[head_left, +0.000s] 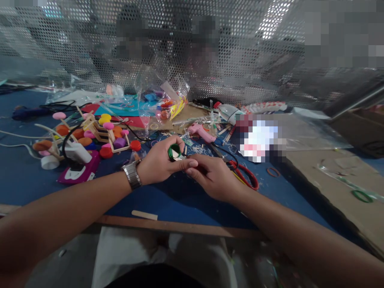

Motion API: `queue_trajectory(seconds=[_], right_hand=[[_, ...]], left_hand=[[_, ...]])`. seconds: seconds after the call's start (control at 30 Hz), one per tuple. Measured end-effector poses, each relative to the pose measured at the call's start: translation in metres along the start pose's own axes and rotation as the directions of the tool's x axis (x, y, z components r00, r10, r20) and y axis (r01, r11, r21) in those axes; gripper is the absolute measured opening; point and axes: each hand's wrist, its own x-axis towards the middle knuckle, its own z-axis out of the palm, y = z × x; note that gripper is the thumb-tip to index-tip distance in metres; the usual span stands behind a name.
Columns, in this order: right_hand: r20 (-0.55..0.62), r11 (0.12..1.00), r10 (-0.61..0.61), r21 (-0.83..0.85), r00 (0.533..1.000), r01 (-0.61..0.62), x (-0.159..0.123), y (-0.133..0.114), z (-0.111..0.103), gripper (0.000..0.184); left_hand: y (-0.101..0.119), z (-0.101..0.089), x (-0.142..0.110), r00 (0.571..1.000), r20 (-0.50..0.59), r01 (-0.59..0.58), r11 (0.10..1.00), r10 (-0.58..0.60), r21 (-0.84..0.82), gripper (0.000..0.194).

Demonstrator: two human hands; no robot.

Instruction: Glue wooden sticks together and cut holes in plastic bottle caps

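Note:
My left hand (160,160), with a metal-banded watch (132,175) on the wrist, is closed around a small green ring-shaped object (174,152). Something pale shows inside and beside the ring. Fingertips pressed together, my right hand (214,176) meets the left thumb and pinches something too small to make out. Both hands are above the blue table (186,204). Just beyond them lies a pink glue gun (201,133). Red-handled scissors (247,176) lie beside my right wrist, partly hidden by it.
Left are craft-stick builds (99,132) with coloured discs and a purple power strip (81,170). A plastic bottle (228,113) lies behind, near a bright blurred-out screen (258,140). Cardboard (324,192) covers the right side. One craft stick (144,215) lies near the front edge.

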Motion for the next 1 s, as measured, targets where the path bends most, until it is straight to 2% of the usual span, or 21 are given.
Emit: queue_trajectory(seconds=[0.2,0.33,0.67,0.83,1.0], right_hand=[[0.0,1.0,0.014,-0.001,1.0,-0.014,0.0003,-0.0017,0.0001,0.025],[-0.013,0.999,0.035,-0.021,0.999,-0.035,0.0011,-0.0014,-0.0006,0.029],[-0.029,1.0,0.022,0.016,0.999,-0.021,0.0006,-0.0007,-0.0007,0.024],[-0.024,1.0,0.011,-0.011,1.0,-0.011,0.0008,0.0005,-0.0009,0.027],[-0.015,1.0,0.007,-0.028,1.0,-0.008,0.0009,0.0004,-0.0009,0.028]], left_hand=[[-0.0009,-0.0009,0.0008,1.0,0.013,0.02,1.0,-0.02,0.012,0.054],[0.0005,-0.0012,0.002,0.999,-0.036,0.012,1.0,-0.011,0.029,0.054],[-0.0027,-0.0009,0.0019,0.994,-0.106,0.029,0.999,-0.031,-0.018,0.056],[-0.0028,-0.0018,0.0031,0.995,-0.1,0.017,0.999,-0.02,-0.035,0.062],[-0.0014,-0.0045,0.0045,0.999,-0.052,0.0,1.0,0.001,0.024,0.056]])
